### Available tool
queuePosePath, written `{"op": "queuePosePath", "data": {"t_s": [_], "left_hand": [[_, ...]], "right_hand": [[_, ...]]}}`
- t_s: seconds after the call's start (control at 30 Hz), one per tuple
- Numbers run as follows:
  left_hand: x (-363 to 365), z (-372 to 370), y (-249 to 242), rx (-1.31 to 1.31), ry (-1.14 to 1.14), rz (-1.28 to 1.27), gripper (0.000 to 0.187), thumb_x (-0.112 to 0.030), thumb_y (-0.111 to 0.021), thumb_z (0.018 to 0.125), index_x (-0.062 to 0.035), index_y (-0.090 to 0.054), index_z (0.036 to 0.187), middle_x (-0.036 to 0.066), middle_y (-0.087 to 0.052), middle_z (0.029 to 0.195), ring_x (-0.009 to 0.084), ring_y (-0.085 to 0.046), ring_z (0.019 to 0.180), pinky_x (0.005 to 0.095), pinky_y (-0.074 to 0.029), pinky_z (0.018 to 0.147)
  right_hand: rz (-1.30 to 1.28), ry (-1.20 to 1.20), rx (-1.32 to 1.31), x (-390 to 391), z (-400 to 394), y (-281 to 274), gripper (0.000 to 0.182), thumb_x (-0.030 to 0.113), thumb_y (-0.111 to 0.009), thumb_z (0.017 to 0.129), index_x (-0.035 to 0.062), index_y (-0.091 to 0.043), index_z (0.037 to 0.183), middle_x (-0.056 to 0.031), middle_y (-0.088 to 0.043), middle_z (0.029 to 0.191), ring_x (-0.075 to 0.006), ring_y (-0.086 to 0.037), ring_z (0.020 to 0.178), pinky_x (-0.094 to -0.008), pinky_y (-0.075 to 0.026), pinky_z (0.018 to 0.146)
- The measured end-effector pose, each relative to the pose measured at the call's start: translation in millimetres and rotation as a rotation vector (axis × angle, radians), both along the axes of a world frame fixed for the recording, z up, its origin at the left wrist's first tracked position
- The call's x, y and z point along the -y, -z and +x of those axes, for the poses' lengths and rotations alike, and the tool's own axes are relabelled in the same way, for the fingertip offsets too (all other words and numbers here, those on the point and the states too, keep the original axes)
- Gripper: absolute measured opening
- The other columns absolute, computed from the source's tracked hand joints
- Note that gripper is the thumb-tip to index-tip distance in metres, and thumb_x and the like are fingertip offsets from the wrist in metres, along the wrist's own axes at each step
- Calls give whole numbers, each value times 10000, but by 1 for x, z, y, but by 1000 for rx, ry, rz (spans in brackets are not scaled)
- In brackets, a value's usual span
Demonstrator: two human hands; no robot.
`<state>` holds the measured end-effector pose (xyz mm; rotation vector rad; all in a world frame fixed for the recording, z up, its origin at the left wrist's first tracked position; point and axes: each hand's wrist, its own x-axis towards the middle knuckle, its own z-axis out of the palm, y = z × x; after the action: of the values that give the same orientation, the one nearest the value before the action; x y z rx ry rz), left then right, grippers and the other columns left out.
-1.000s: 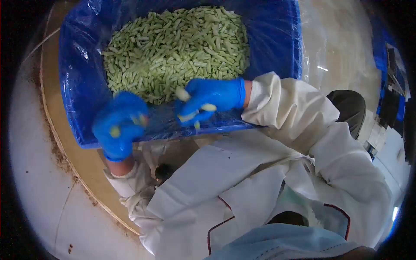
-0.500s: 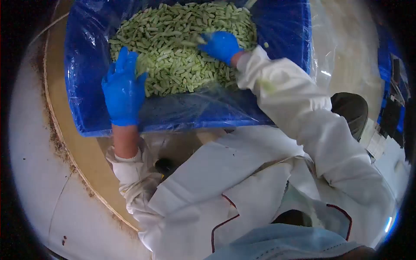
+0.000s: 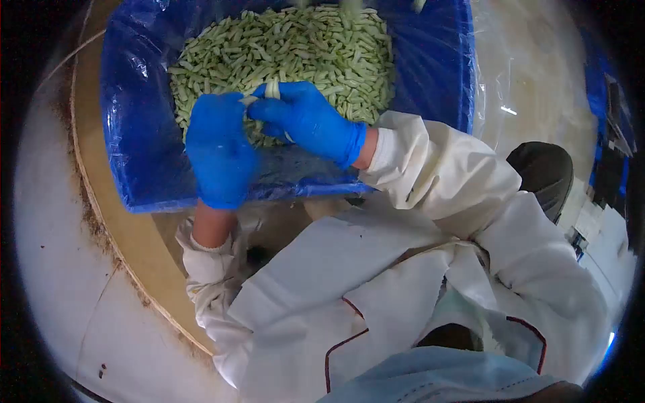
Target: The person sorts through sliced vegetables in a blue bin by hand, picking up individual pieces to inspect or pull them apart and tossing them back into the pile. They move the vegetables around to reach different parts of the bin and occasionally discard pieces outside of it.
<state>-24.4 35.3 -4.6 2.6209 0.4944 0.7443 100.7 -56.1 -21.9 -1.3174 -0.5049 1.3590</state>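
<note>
My two blue-gloved hands meet over the near left part of a heap of pale green cut pieces [image 3: 322,50]. The heap lies in a blue bin [image 3: 430,60] lined with clear plastic. My right hand [image 3: 309,124] has its fingers curled round pale green pieces [image 3: 272,90], one sticking up between thumb and fingers. Close beside it, my left hand [image 3: 222,151] is blurred. Its fingertips touch or nearly touch the pieces by my right hand, and what they hold cannot be made out.
A tan curved surface [image 3: 101,141] with a dirty edge runs down the left, next to a pale floor [image 3: 54,235]. Clear plastic hangs over the bin's right side. Dark and blue objects [image 3: 611,134] stand at the far right. A small green blur shows at the top.
My right hand has moved left and nearer from the heap and now holds pale green pieces. My left hand has shifted right to meet it, its fingers no longer spread.
</note>
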Motion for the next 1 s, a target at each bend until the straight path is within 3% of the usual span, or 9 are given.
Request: {"op": "queuePosePath", "data": {"t_s": [0.03,0.2,0.27,0.37,0.4,0.63,0.77,0.87,1.0], "left_hand": [[1,-3,-3,125,-83,-265,137,-63,-478,857,-24,-589,927,128,-588,869,232,-559,735,309,-453,662],[-16,-13,-20,646,-112,-1042,114,-71,-526,872,-6,-603,928,47,-598,915,145,-562,802,260,-453,715],[-29,-19,-14,318,-285,-672,174,-88,-566,840,-8,-590,993,85,-597,929,184,-554,820,295,-444,732],[-47,-25,-5,-116,-302,-7,331,-130,-630,768,-34,-570,1079,160,-570,1003,306,-527,913,383,-407,833],[-46,-26,2,-138,-308,55,355,-135,-637,757,-42,-565,1091,169,-563,1018,325,-516,933,400,-397,847],[-44,-26,22,-365,-154,184,323,-129,-593,769,-60,-560,1082,163,-537,1089,346,-493,1006,421,-389,861],[-34,-8,31,-365,104,385,323,-129,-594,755,-46,-565,1066,171,-577,997,332,-516,990,420,-409,849],[-14,-5,9,-748,35,16,296,-131,-563,771,-27,-565,1048,171,-599,930,324,-564,894,412,-448,774],[-10,-20,-2,-423,-10,-162,228,-66,-551,803,2,-567,1020,136,-618,879,255,-594,759,345,-475,665]], "right_hand": [[-74,62,-351,-3,-1,-8,168,221,-597,818,65,-631,872,-25,-578,704,-73,-526,589,-242,-410,505],[-136,-251,-37,-4,4,28,237,255,-609,816,29,-636,880,-50,-597,718,-98,-543,592,-243,-419,507],[-130,-603,570,-12,21,61,425,442,-629,736,51,-629,904,-157,-632,815,-276,-606,689,-360,-479,642],[-274,-703,1095,-55,62,150,469,491,-566,744,73,-619,950,-155,-626,900,-303,-604,810,-400,-480,722],[-245,-331,1276,-63,62,147,421,420,-506,793,64,-602,996,-171,-625,952,-347,-585,892,-424,-460,788],[-217,-423,1262,-89,40,202,366,401,-517,791,84,-613,947,-157,-621,920,-331,-591,840,-440,-464,723],[138,-391,1102,-38,21,105,319,406,-546,777,106,-642,827,-162,-616,779,-338,-597,714,-424,-481,653],[206,-373,1173,-20,17,39,324,413,-554,779,99,-631,805,-155,-616,767,-333,-592,703,-412,-481,611],[438,-152,932,-10,1,28,180,258,-601,773,83,-617,811,-109,-599,692,-225,-583,590,-332,-458,543]]}}
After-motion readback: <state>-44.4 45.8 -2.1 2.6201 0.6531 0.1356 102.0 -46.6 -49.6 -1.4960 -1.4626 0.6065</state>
